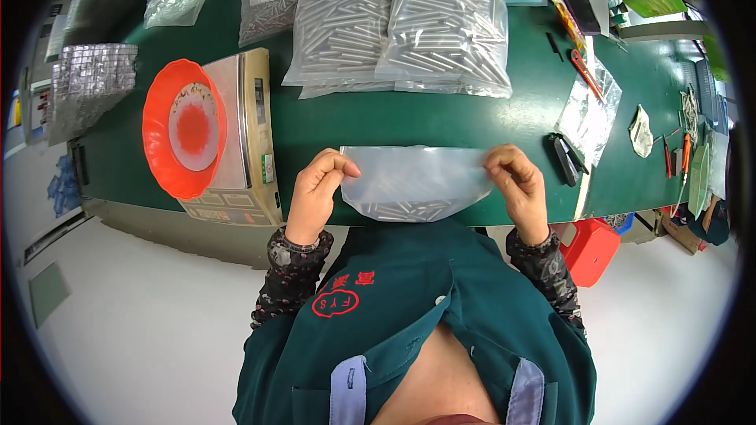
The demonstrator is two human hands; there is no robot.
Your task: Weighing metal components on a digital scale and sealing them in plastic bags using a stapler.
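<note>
Green cloth shirt lies nearest; left fingers and right fingers pinch a translucent plastic bag of slender rods.

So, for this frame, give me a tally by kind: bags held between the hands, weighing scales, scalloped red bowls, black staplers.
Held translucent plastic bag: 1
Weighing scale: 1
Scalloped red bowl: 1
Black stapler: 1
Total: 4

A head-worn fisheye looks down onto the desk from near above the left grip and right grip.
</note>
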